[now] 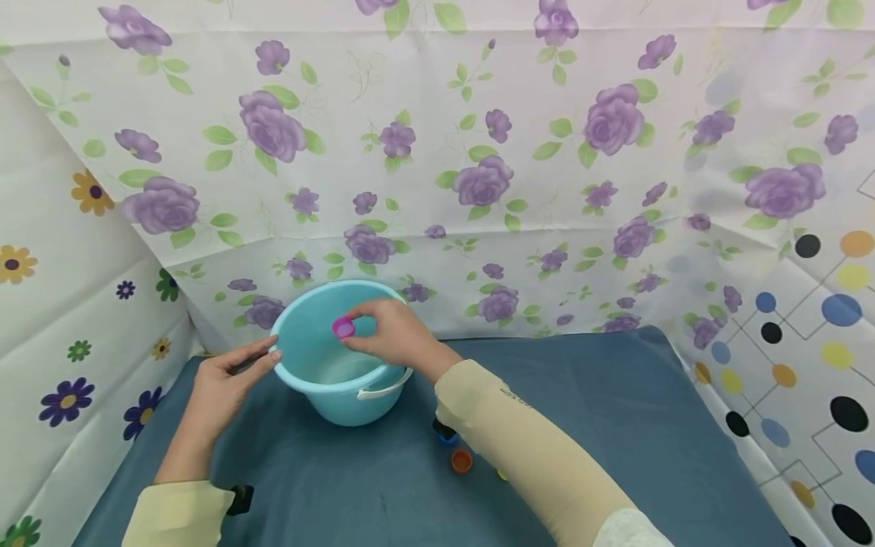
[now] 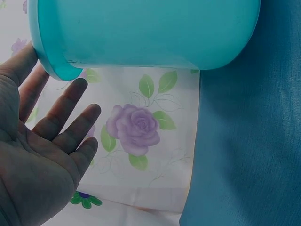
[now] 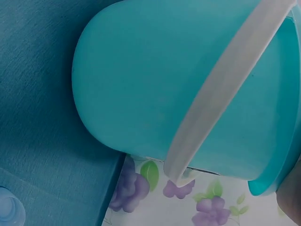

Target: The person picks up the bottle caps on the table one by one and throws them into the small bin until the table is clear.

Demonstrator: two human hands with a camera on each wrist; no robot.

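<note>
— Rose-print sheeting behind, dark blue cloth below. What do your hands hold?

— Your right hand pinches a small magenta cap between thumb and fingertip. Head view sets it across the mouth of the light-blue bucket; its height over the rim cannot be judged.

— Your left hand?

— Thumb and index tips touch the bucket's rim; the other fingers are spread wide, per left wrist view. No object in the palm.

— Obscured items?

— Your right forearm covers most of a yellow piece and part of a blue piece; an orange cap lies between, fully visible. Right wrist view crops your hand to a dark sliver beside the rim, cap unseen; the bucket's white handle crosses there. Bucket floor: only partly visible.
</note>
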